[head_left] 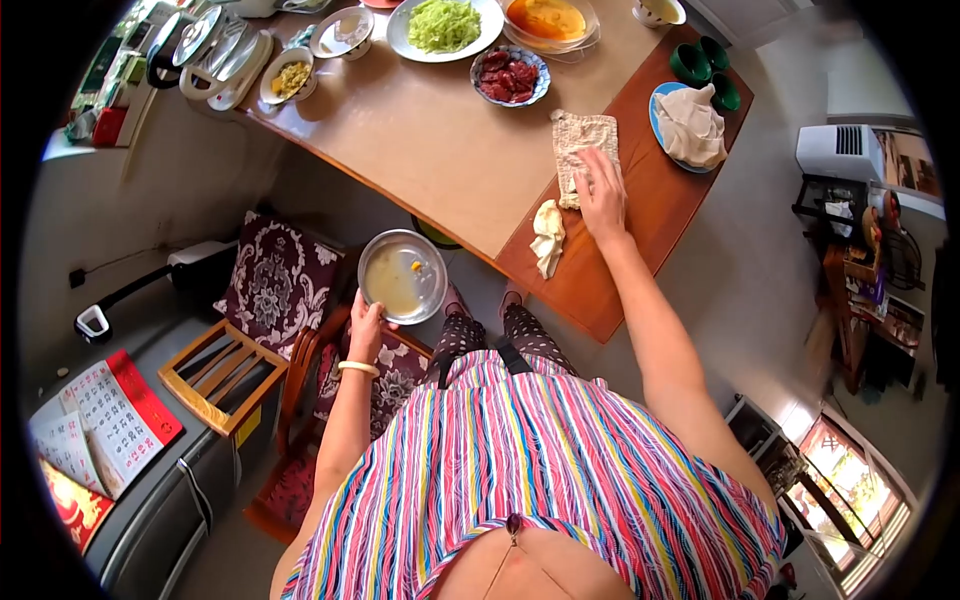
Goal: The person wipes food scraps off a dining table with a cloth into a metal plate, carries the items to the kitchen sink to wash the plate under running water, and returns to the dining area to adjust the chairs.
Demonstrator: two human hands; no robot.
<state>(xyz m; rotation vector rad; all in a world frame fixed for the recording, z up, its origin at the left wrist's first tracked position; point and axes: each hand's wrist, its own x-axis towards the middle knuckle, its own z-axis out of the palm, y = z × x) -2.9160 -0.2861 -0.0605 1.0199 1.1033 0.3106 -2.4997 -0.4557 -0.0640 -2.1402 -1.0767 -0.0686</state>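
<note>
My left hand (pixel 366 328) grips the rim of a round metal bowl (pixel 432 278), held beside the table edge. Cloudy pale liquid (pixel 392 288) lies in the bowl, with a small orange-yellow piece in it. My right hand (pixel 600 196) rests on a beige textured cloth (pixel 584 132) on the table, fingers stretched out. Just below that lies a crumpled cream-coloured cloth (pixel 547 238). To the right, a blue-rimmed plate (pixel 656 118) carries a pile of thin whitish sheets (pixel 692 128).
Across the table (pixel 420 130) stand a bowl of dark red meat (pixel 510 76), a plate of shredded green vegetable (pixel 444 26), a dish with orange liquid (pixel 546 18) and several green cups (pixel 690 64). A wooden chair (pixel 290 400) with patterned cushions is at the left.
</note>
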